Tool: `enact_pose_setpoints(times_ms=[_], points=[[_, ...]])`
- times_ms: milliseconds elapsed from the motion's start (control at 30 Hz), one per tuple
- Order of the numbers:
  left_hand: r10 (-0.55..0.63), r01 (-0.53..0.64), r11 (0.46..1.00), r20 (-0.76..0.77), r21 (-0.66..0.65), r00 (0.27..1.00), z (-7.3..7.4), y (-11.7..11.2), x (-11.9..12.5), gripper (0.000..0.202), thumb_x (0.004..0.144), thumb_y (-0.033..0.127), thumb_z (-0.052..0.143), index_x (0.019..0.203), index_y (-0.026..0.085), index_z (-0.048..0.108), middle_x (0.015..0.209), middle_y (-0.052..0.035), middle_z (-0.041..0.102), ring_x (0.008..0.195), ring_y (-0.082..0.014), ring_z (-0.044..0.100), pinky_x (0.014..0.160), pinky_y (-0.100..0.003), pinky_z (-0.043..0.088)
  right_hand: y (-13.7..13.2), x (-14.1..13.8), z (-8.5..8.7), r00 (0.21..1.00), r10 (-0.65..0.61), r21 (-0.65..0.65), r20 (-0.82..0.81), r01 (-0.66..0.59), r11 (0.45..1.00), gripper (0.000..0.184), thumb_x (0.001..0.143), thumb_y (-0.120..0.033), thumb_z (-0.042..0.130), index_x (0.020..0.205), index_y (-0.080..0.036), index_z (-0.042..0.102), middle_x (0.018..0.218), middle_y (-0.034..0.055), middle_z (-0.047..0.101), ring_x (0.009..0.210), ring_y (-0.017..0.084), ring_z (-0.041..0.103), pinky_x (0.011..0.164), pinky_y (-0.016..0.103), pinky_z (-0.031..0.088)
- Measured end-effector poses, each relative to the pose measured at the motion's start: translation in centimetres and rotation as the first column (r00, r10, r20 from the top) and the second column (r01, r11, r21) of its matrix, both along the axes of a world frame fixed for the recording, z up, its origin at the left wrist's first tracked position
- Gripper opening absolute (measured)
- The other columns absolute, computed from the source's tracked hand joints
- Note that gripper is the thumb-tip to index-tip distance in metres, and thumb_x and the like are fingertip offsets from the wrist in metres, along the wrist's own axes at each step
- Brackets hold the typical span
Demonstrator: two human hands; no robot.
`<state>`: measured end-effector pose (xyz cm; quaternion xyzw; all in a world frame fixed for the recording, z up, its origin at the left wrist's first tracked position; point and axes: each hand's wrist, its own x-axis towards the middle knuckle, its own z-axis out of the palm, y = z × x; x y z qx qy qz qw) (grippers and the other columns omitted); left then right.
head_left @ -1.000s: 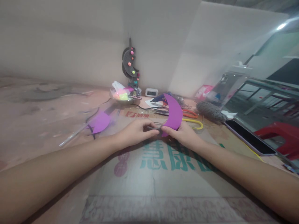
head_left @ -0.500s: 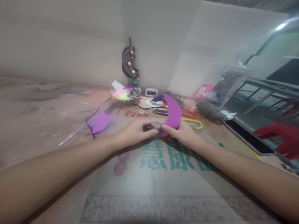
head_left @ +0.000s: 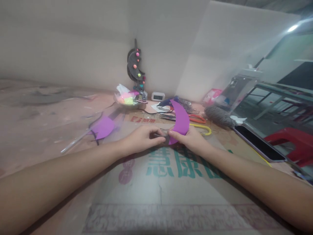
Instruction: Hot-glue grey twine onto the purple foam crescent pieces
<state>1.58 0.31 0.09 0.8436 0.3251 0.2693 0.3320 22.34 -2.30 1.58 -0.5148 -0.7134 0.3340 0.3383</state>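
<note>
A purple crescent-shaped foam piece [head_left: 181,119] stands upright above a flattened cardboard sheet [head_left: 161,176] with green print. My right hand [head_left: 190,139] pinches its lower end. My left hand [head_left: 141,138] is closed too, its fingertips meeting the right hand's on a small dark part [head_left: 161,133] at that lower end; I cannot make out what that part is. Both forearms reach in from the bottom corners.
A second purple foam cutout [head_left: 104,128] lies to the left. At the back stand a dark crescent ornament with coloured balls [head_left: 135,67], a bowl of bright bits [head_left: 127,99], a small clock [head_left: 157,96], scissors [head_left: 197,118], yarn [head_left: 217,116] and a phone [head_left: 259,143]. A red stool [head_left: 297,138] is at right.
The purple crescent has tilted and shifted slightly left and down. Both hands stay pinched together at its lower end.
</note>
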Motion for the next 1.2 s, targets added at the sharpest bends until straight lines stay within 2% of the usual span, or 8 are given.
enact_pose_setpoints(times_ms=[300,500,633,733,900,1033,1100,1200], points=[[0.094,-0.089,0.994,0.068,-0.071,0.993,0.1,-0.1,0.0,0.022,0.083,0.036,0.055,0.083,0.017,0.066,0.079,-0.0012,0.068,0.071,-0.0142,0.060,0.065,-0.023,0.044,0.0,0.0,-0.4,0.993,-0.009,-0.038,-0.115,0.005,0.999,0.042,0.082,-0.057,0.052,0.080,-0.016,0.057,0.053,-0.0049,0.047,0.043,0.008,0.041,0.041,0.021,0.034],[0.198,-0.185,0.978,0.134,-0.097,0.971,0.1,0.2,-0.2,0.029,0.084,0.042,0.056,0.095,0.017,0.065,0.082,-0.0024,0.067,0.070,-0.0144,0.058,0.062,-0.024,0.042,0.0,-0.1,-0.4,0.979,-0.034,0.090,-0.199,0.053,0.995,0.026,0.081,-0.042,0.060,0.093,-0.020,0.051,0.060,-0.0054,0.049,0.046,0.009,0.043,0.043,0.022,0.036],[0.235,-0.217,0.970,0.186,-0.108,0.954,0.2,0.7,-0.4,0.038,0.086,0.050,0.050,0.095,0.016,0.065,0.084,-0.0040,0.067,0.076,-0.0164,0.059,0.064,-0.025,0.042,-0.2,0.1,-0.9,0.999,-0.022,0.322,-0.044,0.035,0.946,0.013,0.080,-0.028,0.060,0.083,-0.021,0.050,0.069,-0.0020,0.053,0.059,0.012,0.049,0.054,0.024,0.041],[0.249,-0.230,0.965,0.174,-0.123,0.953,0.2,0.9,-0.3,0.042,0.087,0.054,0.047,0.080,0.015,0.063,0.075,-0.0031,0.065,0.069,-0.0154,0.057,0.061,-0.025,0.041,-0.4,0.4,-1.1,0.994,0.010,0.457,0.107,-0.058,0.888,0.008,0.078,-0.021,0.058,0.077,-0.021,0.050,0.070,-0.0004,0.055,0.061,0.012,0.049,0.057,0.024,0.042],[0.251,-0.231,0.964,0.161,-0.129,0.955,0.6,0.3,-0.3,0.038,0.090,0.044,0.043,0.064,0.017,0.050,0.056,0.0025,0.051,0.054,-0.0114,0.046,0.052,-0.024,0.035,-0.4,0.6,-1.0,0.958,0.035,0.490,0.284,-0.176,0.854,0.006,0.079,-0.016,0.054,0.083,-0.020,0.052,0.075,0.0024,0.059,0.066,0.014,0.053,0.061,0.027,0.045],[0.237,-0.191,0.950,0.173,-0.248,0.956,1.0,-0.2,-0.3,0.034,0.090,0.038,0.044,0.063,0.018,0.048,0.054,0.0032,0.049,0.051,-0.0105,0.046,0.051,-0.024,0.035,0.1,0.7,-1.1,0.960,-0.008,0.557,0.279,-0.155,0.816,0.034,0.082,-0.019,0.056,0.116,-0.017,0.049,0.117,0.0148,0.059,0.108,0.025,0.055,0.094,0.043,0.044],[0.196,-0.141,0.947,0.172,-0.290,0.965,1.1,-0.3,-0.3,0.032,0.089,0.036,0.045,0.063,0.017,0.047,0.054,0.0034,0.048,0.050,-0.0099,0.046,0.049,-0.023,0.034,0.3,0.7,-1.4,0.961,0.052,0.486,0.271,-0.184,0.854,0.058,0.082,-0.020,0.057,0.136,-0.016,0.036,0.137,0.0183,0.047,0.125,0.026,0.046,0.104,0.047,0.036],[0.174,-0.116,0.944,0.169,-0.308,0.970,1.2,-0.4,-0.3,0.031,0.088,0.034,0.046,0.062,0.017,0.047,0.053,0.0041,0.046,0.049,-0.0090,0.044,0.048,-0.022,0.033,0.3,0.5,-1.3,0.959,0.201,0.269,0.199,-0.251,0.930,0.069,0.084,-0.021,0.055,0.145,-0.016,0.025,0.123,0.0147,0.060,0.111,0.022,0.058,0.096,0.042,0.044]])
